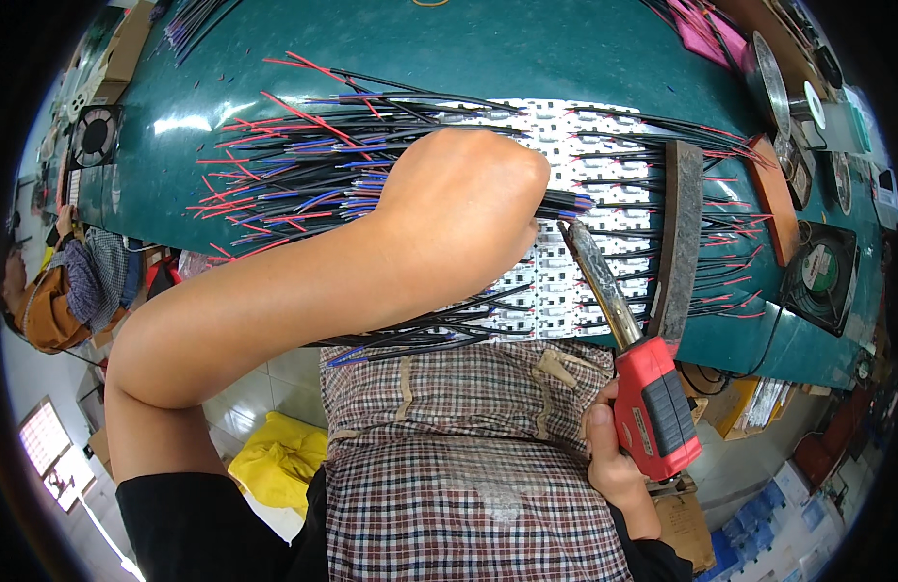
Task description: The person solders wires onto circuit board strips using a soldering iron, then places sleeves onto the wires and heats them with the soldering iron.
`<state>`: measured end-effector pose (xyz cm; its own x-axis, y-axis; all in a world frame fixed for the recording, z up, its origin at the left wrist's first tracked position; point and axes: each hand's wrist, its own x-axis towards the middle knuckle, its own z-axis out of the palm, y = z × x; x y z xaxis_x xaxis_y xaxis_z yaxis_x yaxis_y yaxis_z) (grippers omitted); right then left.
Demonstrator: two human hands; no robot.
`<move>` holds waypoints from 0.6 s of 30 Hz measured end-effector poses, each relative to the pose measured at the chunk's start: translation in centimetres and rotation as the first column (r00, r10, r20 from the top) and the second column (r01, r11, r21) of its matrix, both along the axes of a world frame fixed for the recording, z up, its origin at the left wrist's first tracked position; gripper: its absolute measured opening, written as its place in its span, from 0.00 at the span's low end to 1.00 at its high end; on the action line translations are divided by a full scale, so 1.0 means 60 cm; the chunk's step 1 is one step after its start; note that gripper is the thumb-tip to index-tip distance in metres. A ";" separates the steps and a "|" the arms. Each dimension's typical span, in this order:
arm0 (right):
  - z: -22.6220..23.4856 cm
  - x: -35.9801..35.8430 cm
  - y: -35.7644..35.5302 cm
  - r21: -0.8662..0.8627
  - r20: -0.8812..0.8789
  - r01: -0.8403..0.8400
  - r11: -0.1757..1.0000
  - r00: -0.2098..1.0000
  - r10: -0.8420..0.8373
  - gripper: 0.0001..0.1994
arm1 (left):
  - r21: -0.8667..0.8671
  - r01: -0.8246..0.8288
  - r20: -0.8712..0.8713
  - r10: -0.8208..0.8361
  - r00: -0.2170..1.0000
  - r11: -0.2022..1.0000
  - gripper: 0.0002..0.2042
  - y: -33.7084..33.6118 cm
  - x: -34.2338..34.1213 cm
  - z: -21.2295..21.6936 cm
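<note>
My left hand (pixel 468 199) is closed in a fist over the middle of a panel of small white circuit boards (pixel 555 315). From its right side sticks a bundle of black wires (pixel 565 204) with blue-purple ends. My right hand (pixel 614 456), low at the right, grips a red soldering gun (pixel 653 407) by its handle. The gun's metal tip points up and left, just below the wire ends; whether it touches a board cannot be made out. Many black wires with red ends (pixel 284 194) fan out left of the panel.
A dark heavy bar (pixel 680 242) lies across the wires on the panel's right. Farther right are an orange-brown block (pixel 774 199), a black fan (pixel 822 276) and a solder spool (pixel 808 102). Another fan (pixel 97 136) stands far left on the green table (pixel 371 48). A person (pixel 56 281) sits at the left.
</note>
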<state>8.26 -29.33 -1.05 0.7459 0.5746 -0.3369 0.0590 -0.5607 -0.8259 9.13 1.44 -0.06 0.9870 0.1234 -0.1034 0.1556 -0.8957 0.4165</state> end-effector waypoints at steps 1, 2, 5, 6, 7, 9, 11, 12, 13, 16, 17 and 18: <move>0.002 -0.002 0.001 0.001 0.000 -0.001 1.000 1.000 0.001 0.08 | 0.001 -0.001 0.000 0.001 1.000 1.000 0.06 0.000 0.000 0.000; 0.005 -0.004 0.002 0.003 -0.071 0.054 0.999 0.996 -0.054 0.08 | -0.003 -0.009 0.001 0.009 1.000 1.000 0.06 -0.001 0.000 0.000; 0.001 -0.003 0.003 0.016 -0.040 0.051 0.999 0.998 -0.051 0.08 | 0.002 -0.005 0.017 0.005 1.000 1.000 0.07 0.003 -0.001 -0.009; -0.003 -0.001 0.003 0.024 0.064 -0.009 1.000 0.998 0.007 0.08 | 0.012 0.008 0.031 -0.008 0.999 1.000 0.10 0.004 -0.001 -0.012; -0.006 -0.002 0.004 0.025 0.064 -0.008 1.000 0.998 0.007 0.08 | 0.013 0.008 0.032 -0.009 0.999 1.000 0.10 0.005 -0.001 -0.013; -0.010 -0.002 0.007 0.054 0.044 -0.008 0.998 0.999 0.006 0.08 | -0.005 0.005 0.044 -0.005 0.999 1.000 0.09 0.004 -0.001 -0.014; -0.011 0.005 0.016 0.068 0.088 -0.047 0.997 0.995 0.041 0.08 | -0.005 -0.006 0.036 0.006 0.999 1.000 0.09 0.004 -0.003 -0.012; -0.011 0.007 0.018 0.078 0.132 -0.085 0.993 0.988 0.074 0.08 | -0.006 -0.015 0.027 0.015 1.000 1.000 0.09 0.005 -0.003 -0.012; -0.011 0.005 0.016 0.078 0.133 -0.084 0.993 0.988 0.073 0.08 | -0.007 -0.014 0.028 0.014 1.000 1.000 0.09 0.004 -0.003 -0.012; -0.013 -0.001 0.012 0.025 0.021 -0.009 1.000 1.000 0.008 0.08 | -0.008 -0.004 0.036 0.004 0.999 1.000 0.09 0.004 -0.002 -0.013; -0.013 0.000 0.013 0.031 0.042 -0.015 0.999 0.999 0.013 0.08 | -0.013 -0.003 0.038 0.004 0.999 1.000 0.09 0.004 -0.002 -0.014; -0.014 0.001 0.014 0.037 0.064 -0.021 0.999 0.998 0.018 0.08 | -0.017 -0.002 0.041 0.003 0.999 1.000 0.09 0.004 -0.001 -0.014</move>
<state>8.30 -28.52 -1.87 0.7536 0.6005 -0.2673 0.1226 -0.5279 -0.8404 9.04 1.68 -0.89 0.9900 0.1248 -0.0654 0.1408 -0.8879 0.4380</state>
